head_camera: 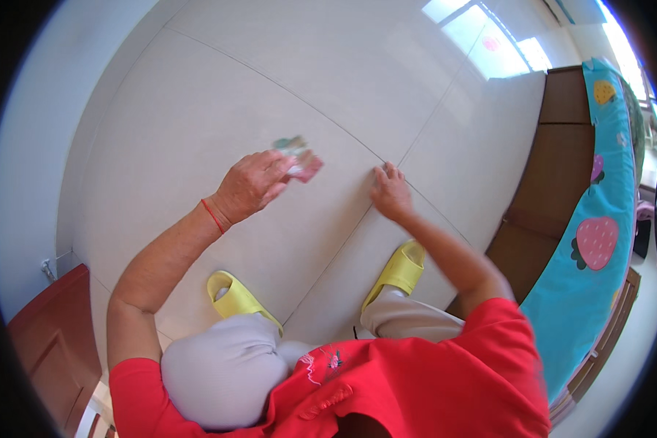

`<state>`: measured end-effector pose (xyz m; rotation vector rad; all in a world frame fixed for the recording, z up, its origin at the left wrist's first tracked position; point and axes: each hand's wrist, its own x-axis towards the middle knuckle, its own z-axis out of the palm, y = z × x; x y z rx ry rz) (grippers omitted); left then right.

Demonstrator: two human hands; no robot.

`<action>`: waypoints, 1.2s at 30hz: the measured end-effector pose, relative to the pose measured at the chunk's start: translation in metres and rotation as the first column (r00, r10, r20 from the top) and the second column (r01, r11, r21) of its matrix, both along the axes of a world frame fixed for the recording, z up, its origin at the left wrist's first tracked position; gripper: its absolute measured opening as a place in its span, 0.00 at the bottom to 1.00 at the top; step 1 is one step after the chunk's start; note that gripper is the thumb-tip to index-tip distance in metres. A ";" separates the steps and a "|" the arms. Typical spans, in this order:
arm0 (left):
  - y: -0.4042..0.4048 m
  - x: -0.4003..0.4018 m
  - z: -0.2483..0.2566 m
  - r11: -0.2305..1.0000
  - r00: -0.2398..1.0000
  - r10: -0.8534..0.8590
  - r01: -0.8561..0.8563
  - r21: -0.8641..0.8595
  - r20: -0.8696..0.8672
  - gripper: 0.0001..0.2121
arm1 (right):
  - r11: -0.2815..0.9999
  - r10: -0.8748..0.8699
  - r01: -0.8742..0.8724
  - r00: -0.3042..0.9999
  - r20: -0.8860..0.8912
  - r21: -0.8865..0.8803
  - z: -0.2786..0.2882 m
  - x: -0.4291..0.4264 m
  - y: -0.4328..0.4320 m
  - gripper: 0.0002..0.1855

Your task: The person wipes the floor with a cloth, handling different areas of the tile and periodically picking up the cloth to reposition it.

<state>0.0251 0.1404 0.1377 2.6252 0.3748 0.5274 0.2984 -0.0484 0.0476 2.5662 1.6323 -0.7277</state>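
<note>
My left hand (pixel 257 178), with a red cord around its wrist, is shut on a small bundle of coloured paper (pixel 305 164). Green, brown and pink parts of it show past the fingertips; it is blurred, and the pieces look like banknotes. Over on the right, my right hand (pixel 392 191) is low by a joint in the tiled floor (pixel 224 120), its fingers bent. Whether those fingers touch the floor or pinch something small, I cannot tell.
Yellow slides (pixel 238 298) are on my feet, planted apart. To the right runs a brown wooden cabinet (pixel 547 180) under a blue strawberry-print cloth (pixel 558 312). A white wall (pixel 38 164) stands at left, with a red-brown door (pixel 60 350) below.
</note>
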 end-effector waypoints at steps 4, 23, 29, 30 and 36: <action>0.007 0.018 0.025 0.988 0.987 -0.110 0.122 0.097 -0.120 0.25 | 0.947 0.157 -0.161 0.987 -0.036 -0.279 0.053 0.117 -0.071 0.28; -0.040 -0.037 -0.156 0.293 -0.019 0.426 -0.943 0.158 -0.905 0.49 | 0.757 0.570 -0.308 0.743 -0.352 0.576 -0.038 -0.003 0.039 0.10; -0.047 -0.031 -0.150 0.164 -0.187 0.443 -0.944 0.285 -0.876 0.52 | 0.843 0.146 0.045 0.940 -0.308 0.536 -0.012 0.061 -0.023 0.02; -0.052 -0.020 -0.149 0.162 -0.181 0.461 -0.945 0.283 -0.869 0.52 | 0.767 -0.015 0.172 0.968 -0.250 0.619 -0.025 0.096 -0.045 0.02; -0.075 -0.006 -0.153 0.075 -0.180 0.662 -0.950 0.303 -0.727 0.48 | 0.385 -0.917 0.794 0.385 0.099 0.471 -0.017 0.252 -0.204 0.24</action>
